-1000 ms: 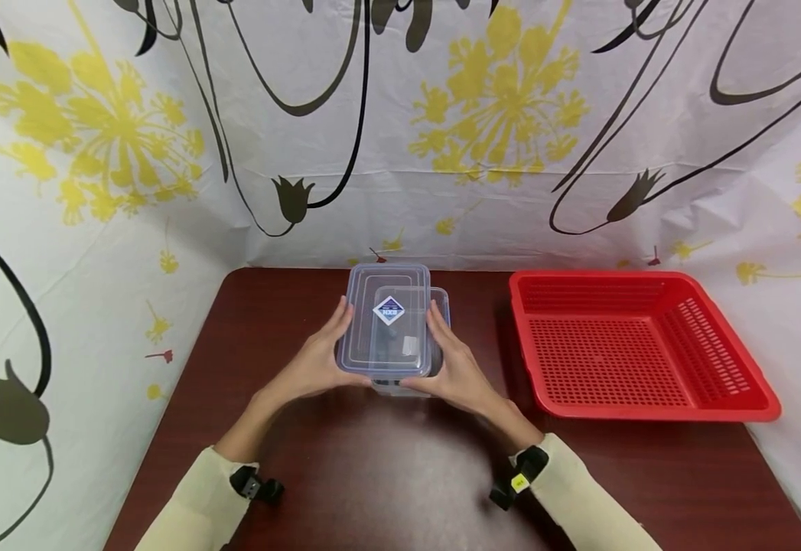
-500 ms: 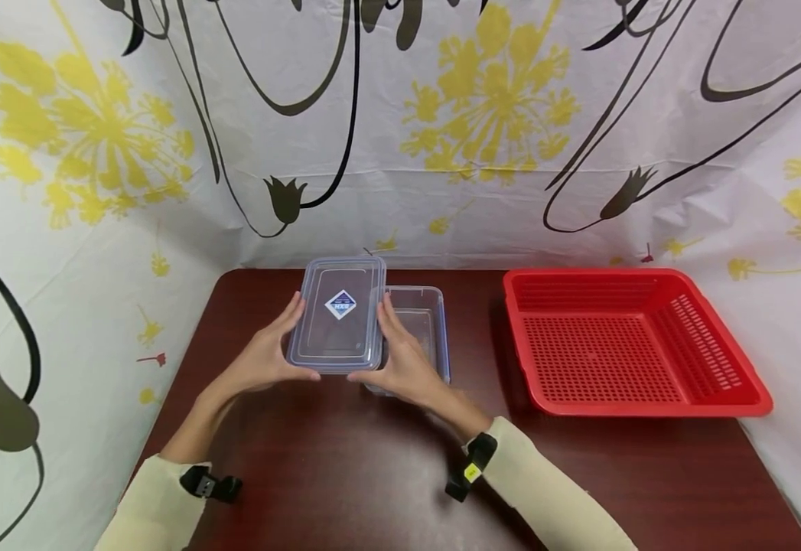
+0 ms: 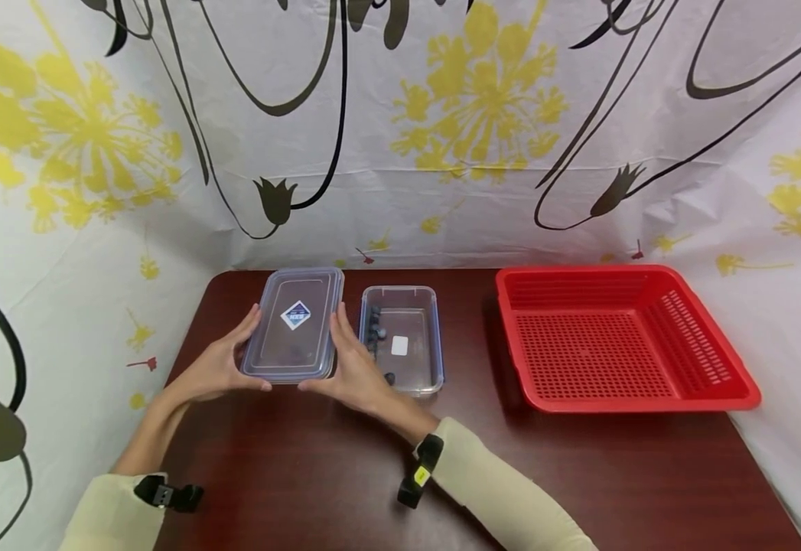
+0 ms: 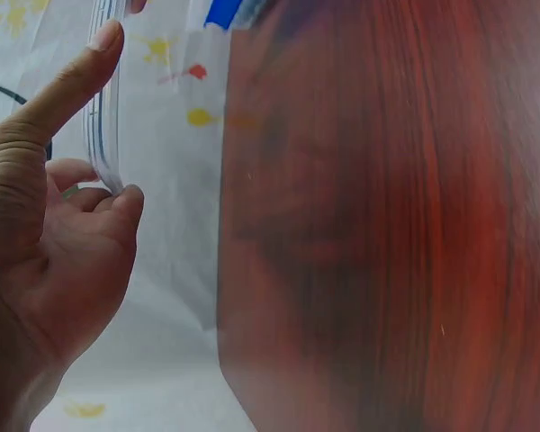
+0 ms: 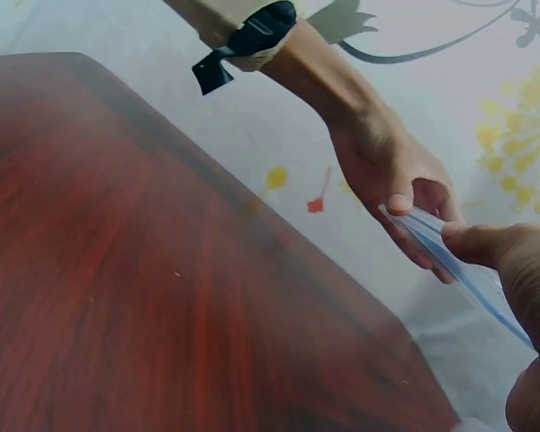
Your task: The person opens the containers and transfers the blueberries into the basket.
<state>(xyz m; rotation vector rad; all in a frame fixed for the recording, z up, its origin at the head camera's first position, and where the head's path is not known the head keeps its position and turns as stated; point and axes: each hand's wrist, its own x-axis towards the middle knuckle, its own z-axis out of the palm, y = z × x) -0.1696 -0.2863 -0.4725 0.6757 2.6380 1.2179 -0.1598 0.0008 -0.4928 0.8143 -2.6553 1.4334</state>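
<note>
The left hand [image 3: 214, 367] and the right hand [image 3: 355, 371] both held a clear lid [image 3: 286, 352] with a bluish rim. Each hand pinched one long side of it, with the thumb by the near edge and the other fingers along the side. The lid was up off the brown table [image 3: 345, 482], over its left part, and a blue and white diamond sticker [image 3: 295, 314] showed on top. Just beside the right hand, a clear box [image 3: 417, 325] sat on the table. Small dark round things [image 3: 375, 333] lay in it, mostly along its left side, and a white square [image 3: 399, 346] showed at its bottom. Farther right was a big red basket [image 3: 637, 405] with lots of little holes.
</note>
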